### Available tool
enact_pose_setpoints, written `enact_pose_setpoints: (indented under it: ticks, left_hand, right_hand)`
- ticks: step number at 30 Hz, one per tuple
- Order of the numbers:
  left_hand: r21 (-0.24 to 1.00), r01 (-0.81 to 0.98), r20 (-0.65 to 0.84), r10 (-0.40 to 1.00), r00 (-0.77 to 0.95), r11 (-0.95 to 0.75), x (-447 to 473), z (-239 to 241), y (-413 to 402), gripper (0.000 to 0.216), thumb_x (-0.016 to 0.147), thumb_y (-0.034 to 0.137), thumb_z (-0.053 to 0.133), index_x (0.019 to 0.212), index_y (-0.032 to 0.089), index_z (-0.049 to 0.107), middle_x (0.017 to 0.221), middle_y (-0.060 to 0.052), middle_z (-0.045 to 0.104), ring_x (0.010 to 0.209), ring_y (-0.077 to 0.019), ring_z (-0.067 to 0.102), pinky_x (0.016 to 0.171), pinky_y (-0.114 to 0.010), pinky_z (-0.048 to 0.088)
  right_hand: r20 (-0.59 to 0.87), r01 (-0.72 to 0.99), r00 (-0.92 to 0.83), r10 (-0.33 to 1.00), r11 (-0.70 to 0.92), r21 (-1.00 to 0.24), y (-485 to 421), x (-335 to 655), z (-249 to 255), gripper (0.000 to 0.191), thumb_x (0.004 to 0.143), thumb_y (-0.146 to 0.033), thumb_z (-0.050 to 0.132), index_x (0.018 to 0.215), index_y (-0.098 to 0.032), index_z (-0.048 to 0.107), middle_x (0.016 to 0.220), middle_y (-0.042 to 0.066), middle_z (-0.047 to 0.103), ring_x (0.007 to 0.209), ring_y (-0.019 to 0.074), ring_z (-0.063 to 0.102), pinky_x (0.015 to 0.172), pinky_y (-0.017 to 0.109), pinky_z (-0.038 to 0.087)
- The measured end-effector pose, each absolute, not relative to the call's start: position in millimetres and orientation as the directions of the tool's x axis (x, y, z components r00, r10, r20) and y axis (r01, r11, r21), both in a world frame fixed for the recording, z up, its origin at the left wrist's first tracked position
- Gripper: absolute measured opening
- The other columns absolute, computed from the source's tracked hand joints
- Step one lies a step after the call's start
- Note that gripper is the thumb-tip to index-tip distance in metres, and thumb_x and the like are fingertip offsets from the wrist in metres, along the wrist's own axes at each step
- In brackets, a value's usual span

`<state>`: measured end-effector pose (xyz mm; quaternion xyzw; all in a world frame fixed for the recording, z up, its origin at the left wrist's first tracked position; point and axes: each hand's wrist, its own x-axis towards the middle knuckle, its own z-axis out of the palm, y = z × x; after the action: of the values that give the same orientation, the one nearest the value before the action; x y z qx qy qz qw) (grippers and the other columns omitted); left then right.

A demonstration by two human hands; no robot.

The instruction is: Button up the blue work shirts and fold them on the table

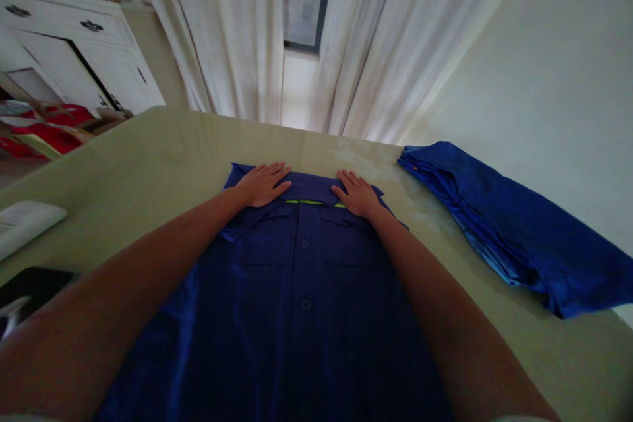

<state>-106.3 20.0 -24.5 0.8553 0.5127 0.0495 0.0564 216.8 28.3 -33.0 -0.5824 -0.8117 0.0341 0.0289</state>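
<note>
Navy button-front shirt (270, 290) lies on the pale-green desk (163, 151), its far end under the left hand (262, 184) and right hand (357, 194), both flat, fingers (278, 169) extended and thumbs apart, with pale curtains (232, 26), a narrow window (302, 0) and a white cabinet (69, 33) beyond.

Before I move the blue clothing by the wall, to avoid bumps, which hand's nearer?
Right. The right hand rests on the shirt, left of the blue clothing; the left hand lies farther left.
</note>
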Motion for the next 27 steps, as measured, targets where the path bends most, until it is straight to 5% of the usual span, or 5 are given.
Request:
enact_pose_setpoints:
  ticks: [11, 16, 20, 25, 27]
  left_hand:
    - [0.019, 0.988, -0.057, 0.986, 0.156, -0.155, -172.8, -15.5, -21.5, 0.074, 0.102, 0.056, 0.021, 0.16, 0.012, 0.031, 0.168, -0.014, 0.025, 0.155, -0.0313, 0.023, 0.125, -0.052, 0.019]
    - [0.07, 0.988, 0.065, 0.989, 0.132, -0.136, -174.1, 14.7, -97.3, 0.072, 0.102, 0.051, 0.028, 0.157, 0.005, 0.034, 0.163, -0.02, 0.033, 0.149, -0.0335, 0.037, 0.122, -0.048, 0.032]
    - [0.183, 0.913, 0.144, 0.929, 0.342, -0.364, -160.8, 23.7, -218.8, 0.069, 0.1, 0.059, 0.035, 0.16, 0.025, 0.034, 0.162, -0.005, 0.041, 0.148, -0.0268, 0.041, 0.124, -0.044, 0.033]
    - [0.066, 0.835, 0.182, 0.829, 0.529, -0.547, -175.4, -29.4, -370.3, 0.098, 0.076, 0.055, 0.07, 0.16, 0.048, 0.021, 0.16, 0.005, 0.041, 0.146, -0.0324, 0.043, 0.115, -0.053, 0.046]
    - [-0.016, 0.838, 0.246, 0.811, 0.531, -0.545, -192.4, -55.9, -399.6, 0.094, 0.077, 0.04, 0.066, 0.159, 0.051, 0.02, 0.155, 0.004, 0.049, 0.137, -0.0319, 0.054, 0.114, -0.054, 0.047]
  right_hand:
    - [0.066, 0.964, 0.162, 0.985, -0.144, -0.225, 17.3, 237.4, -26.8, 0.098, 0.097, -0.076, 0.023, 0.159, 0.001, 0.028, 0.163, 0.027, 0.027, 0.154, 0.0358, 0.023, 0.124, 0.055, 0.015]
    - [0.266, 0.956, -0.145, 0.953, 0.204, -0.209, -63.9, 225.7, 5.4, 0.081, 0.103, -0.064, 0.022, 0.158, -0.006, 0.033, 0.165, 0.019, 0.03, 0.155, 0.0293, 0.024, 0.126, 0.049, 0.018]
    - [0.126, 0.762, -0.574, 0.809, 0.585, -0.279, -196.8, 229.9, 25.6, 0.072, 0.102, -0.063, 0.038, 0.163, -0.027, 0.027, 0.166, 0.008, 0.029, 0.154, 0.0275, 0.026, 0.126, 0.051, 0.022]
    - [0.06, 0.736, -0.642, 0.764, 0.636, -0.232, -350.1, 284.2, -4.4, 0.12, 0.073, -0.071, 0.074, 0.165, -0.03, 0.01, 0.166, 0.007, 0.028, 0.15, 0.0365, 0.033, 0.121, 0.055, 0.036]
    - [0.129, 0.777, -0.61, 0.782, 0.622, -0.093, -385.5, 307.9, -26.5, 0.112, 0.076, -0.061, 0.074, 0.165, -0.031, 0.014, 0.163, 0.006, 0.033, 0.146, 0.0356, 0.042, 0.112, 0.053, 0.047]
